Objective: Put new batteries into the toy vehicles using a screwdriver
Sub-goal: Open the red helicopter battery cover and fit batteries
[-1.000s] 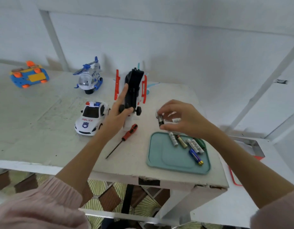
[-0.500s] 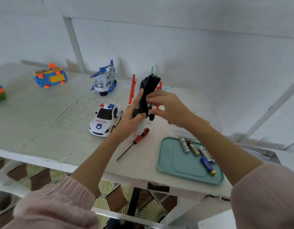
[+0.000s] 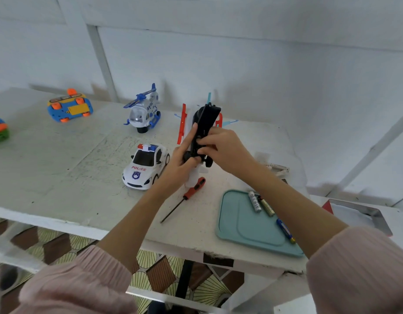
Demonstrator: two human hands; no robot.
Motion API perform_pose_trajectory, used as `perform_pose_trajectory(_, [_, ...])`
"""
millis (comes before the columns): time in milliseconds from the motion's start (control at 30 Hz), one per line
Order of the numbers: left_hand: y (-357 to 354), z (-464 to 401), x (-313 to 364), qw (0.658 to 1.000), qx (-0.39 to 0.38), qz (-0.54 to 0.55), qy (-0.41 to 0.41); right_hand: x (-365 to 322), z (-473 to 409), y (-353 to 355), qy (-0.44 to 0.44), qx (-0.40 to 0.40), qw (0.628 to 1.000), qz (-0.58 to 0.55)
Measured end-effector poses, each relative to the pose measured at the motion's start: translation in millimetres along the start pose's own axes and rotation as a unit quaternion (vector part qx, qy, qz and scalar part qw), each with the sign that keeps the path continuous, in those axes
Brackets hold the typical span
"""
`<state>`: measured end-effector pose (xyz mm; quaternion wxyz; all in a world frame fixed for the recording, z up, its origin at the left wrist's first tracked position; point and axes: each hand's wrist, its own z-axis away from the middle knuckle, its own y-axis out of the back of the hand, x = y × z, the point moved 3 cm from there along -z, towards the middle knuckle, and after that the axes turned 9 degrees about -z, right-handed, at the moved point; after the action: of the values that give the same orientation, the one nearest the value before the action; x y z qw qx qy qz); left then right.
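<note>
behind right hand (image 3: pixel 223 150), toy underside (image 3: pixel 204 128)

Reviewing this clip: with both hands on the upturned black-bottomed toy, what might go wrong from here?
1. The toy is held tilted above the table by the left hand while the right hand works at its underside; a battery could slip out, though none is visible.
2. The screwdriver lies just under the forearms and could get knocked toward the table edge.

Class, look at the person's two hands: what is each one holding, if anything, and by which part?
Both grip the upturned black-bottomed toy vehicle. The left hand holds its lower left side; the right hand presses fingers onto its underside, low down.
</note>
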<state>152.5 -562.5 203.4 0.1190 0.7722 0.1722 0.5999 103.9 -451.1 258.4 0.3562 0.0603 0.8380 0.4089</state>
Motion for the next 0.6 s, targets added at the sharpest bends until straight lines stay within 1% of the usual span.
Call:
perform_pose_trajectory(167, [-0.1, -1.2, 0.6, 1.0, 0.012, 0.015, 0.003, 2.1, -1.9, -3.6, -0.045, 0.018, 0.999, -0.024])
perform_pose_trajectory(267, [0.3, -1.9, 0.7, 1.0, 0.016, 0.024, 0.007, -0.1, -2.4, -2.1, -0.07, 0.006, 0.997, -0.042])
perform_pose_trajectory(400, [1.1, -0.3, 1.8, 0.999, 0.017, 0.028, 0.007, -2.0, -2.7, 2.6, -0.086, -0.009, 0.996, -0.025])
perform_pose_trajectory(500, [1.7, 0.2, 3.8, 0.999, 0.02, 0.028, 0.011, -0.8, -3.8, 2.6, -0.113, 0.0, 0.992, -0.059])
perform_pose_trajectory(600, [0.6, -1.1, 3.2, 1.0, 0.019, 0.019, 0.011, 0.6, -7.0, 1.8, -0.126, -0.012, 0.992, -0.027])
